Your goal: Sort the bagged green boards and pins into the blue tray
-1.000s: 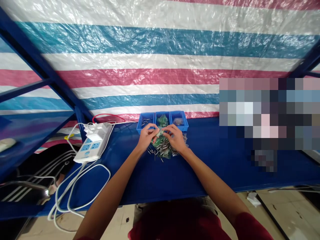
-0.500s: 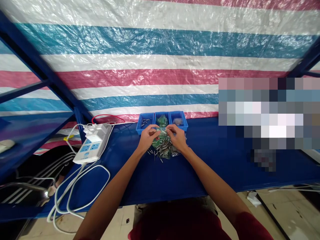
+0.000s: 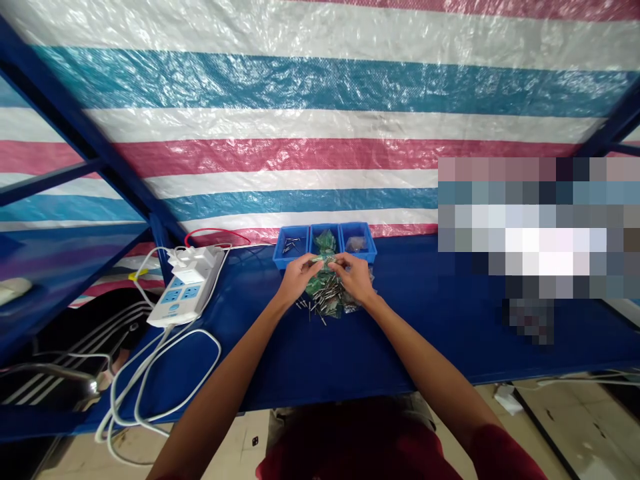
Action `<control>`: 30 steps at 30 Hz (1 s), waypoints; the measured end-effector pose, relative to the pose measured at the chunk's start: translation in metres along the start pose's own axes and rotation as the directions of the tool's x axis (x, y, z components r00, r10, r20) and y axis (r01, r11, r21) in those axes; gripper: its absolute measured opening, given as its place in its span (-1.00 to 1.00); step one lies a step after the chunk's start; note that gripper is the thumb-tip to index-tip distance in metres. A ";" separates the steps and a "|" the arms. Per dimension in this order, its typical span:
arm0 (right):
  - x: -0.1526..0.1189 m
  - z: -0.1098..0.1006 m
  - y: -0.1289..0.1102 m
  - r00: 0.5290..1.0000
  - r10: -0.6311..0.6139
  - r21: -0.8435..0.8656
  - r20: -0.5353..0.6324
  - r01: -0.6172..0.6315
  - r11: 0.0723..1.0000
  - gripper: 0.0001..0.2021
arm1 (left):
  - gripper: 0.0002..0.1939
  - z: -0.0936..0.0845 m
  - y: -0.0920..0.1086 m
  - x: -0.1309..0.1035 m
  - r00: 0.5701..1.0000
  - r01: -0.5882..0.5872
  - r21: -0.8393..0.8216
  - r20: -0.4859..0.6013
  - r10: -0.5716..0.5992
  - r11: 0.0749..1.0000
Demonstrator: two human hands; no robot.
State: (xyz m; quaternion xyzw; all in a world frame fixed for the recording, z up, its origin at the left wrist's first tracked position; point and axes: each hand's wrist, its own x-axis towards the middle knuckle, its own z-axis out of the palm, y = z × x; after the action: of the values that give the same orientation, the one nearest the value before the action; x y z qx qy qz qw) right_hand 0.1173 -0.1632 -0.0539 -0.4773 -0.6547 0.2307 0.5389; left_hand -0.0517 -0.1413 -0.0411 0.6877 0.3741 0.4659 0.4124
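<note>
Both hands meet over a heap on the table, pinching a small green-tinted plastic bag (image 3: 327, 259) between them. My left hand (image 3: 299, 275) is closed on its left side, and my right hand (image 3: 353, 273) on its right. Below lies a pile of thin metal pieces (image 3: 327, 297) that look like pop rivets, mixed with green plastic bags. Just beyond the fingers stand three joined blue bins: the left bin (image 3: 291, 245) holds a few metal pieces, the middle bin (image 3: 316, 233) green bags, and the right bin (image 3: 371, 245) clear bags.
A white power strip (image 3: 183, 293) with plugged-in adapters lies to the left, its looped white cable (image 3: 217, 347) trailing over the blue table (image 3: 400, 320). A striped plastic sheet (image 3: 320, 123) hangs behind. The right side is pixelated.
The fingertips have drawn slightly closer together on the small bag, thumbs turned inward. The pile and bins look the same.
</note>
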 end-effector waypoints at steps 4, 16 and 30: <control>-0.002 -0.002 -0.006 0.999 -0.049 0.066 0.014 0.048 0.997 -0.69 | -0.57 0.000 0.002 -0.001 0.996 0.092 -0.174 -0.004 -0.094 0.981; 0.001 0.000 -0.001 1.000 0.001 0.050 -0.013 -0.001 0.999 -0.80 | -0.58 -0.005 0.000 0.002 1.000 0.003 0.008 0.028 -0.003 1.000; -0.001 -0.003 -0.008 0.999 0.010 0.107 0.046 -0.015 0.994 -0.76 | -0.68 -0.003 0.006 -0.001 0.998 0.037 -0.108 -0.050 -0.043 0.993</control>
State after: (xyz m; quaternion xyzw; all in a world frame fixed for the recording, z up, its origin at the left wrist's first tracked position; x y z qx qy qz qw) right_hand 0.1175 -0.1685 -0.0472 -0.4462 -0.6505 0.2797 0.5473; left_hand -0.0543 -0.1441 -0.0352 0.6445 0.3731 0.4947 0.4480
